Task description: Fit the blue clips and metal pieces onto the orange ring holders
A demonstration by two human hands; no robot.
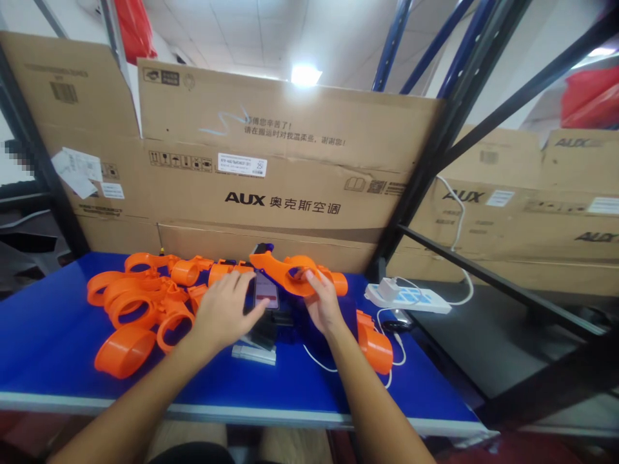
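Observation:
My right hand [322,301] grips an orange plastic piece [275,269] with a large ring and a tapering arm, raised over the blue table [309,393]. Its thumb lies over the ring and the other fingers are partly hidden by it. My left hand [225,308] is above the table with fingers stretched and thumb apart, holding nothing that shows. Just beyond its thumb lies a phone [265,291] with a lit screen. Several similar orange ringed pieces [126,351] are heaped at left, some partly behind my left hand. Another orange piece [376,349] rests right of my right wrist.
A black object [261,330] and a white flat strip [254,354] lie between my forearms. At right sit a white power strip [409,298], a plugged charger and loose white cables. Cardboard panels [285,174] stand along the back, beside a dark metal rack post [425,174].

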